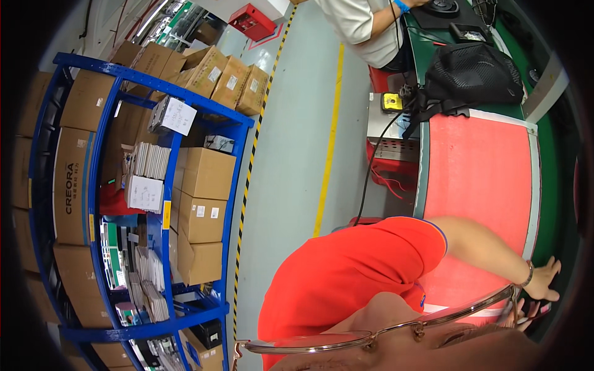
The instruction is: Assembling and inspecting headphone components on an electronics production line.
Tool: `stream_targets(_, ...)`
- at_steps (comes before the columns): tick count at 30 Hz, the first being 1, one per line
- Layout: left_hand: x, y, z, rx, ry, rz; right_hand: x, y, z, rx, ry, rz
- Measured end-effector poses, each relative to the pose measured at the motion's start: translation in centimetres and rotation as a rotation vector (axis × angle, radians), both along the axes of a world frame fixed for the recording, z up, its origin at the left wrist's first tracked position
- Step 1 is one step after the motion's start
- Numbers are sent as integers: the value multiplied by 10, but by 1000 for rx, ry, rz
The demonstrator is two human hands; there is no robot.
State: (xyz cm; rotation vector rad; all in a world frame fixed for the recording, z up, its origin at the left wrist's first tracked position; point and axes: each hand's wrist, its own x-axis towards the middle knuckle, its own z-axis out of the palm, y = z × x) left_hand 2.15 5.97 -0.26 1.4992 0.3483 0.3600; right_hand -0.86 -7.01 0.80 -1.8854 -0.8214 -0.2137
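My left hand (544,281) reaches over the far right edge of the pink-covered worktable (479,179), a bracelet on its wrist. Its fingers are spread, and nothing shows in them. Just below it, partly hidden, are the fingers of my right hand (511,314). They are bent against a small dark object (539,311) with a pinkish patch, too small and shadowed to name. My left arm in a red sleeve (402,247) crosses the near part of the table.
A black mesh backpack (473,73) lies beyond the pink surface. Past it sits another person in a white shirt (365,31). On the left, a blue shelving rack (176,185) holds cardboard boxes (207,173) and paper stacks (148,161). A black cable (373,164) hangs beside the table.
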Motion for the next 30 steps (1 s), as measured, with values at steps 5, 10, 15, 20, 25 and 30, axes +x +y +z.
stream_targets(5,-11,-7,16,49,44,-139,26,-18,-8,-51,312,-156)
stream_targets(10,-16,-7,14,17,27,-188,39,-23,-16,-60,292,-165)
stream_targets(15,-4,-17,-3,324,-150,-168,46,-51,-17,-96,185,-196)
stream_targets(20,27,-21,-55,716,-233,-29,48,-58,-19,-129,81,-175)
stream_targets(25,27,-20,-68,1042,-171,-96,52,-59,-19,-149,-7,-143)
stream_targets(30,19,-31,-64,1096,-291,-15,54,-64,-17,-193,-112,-159)
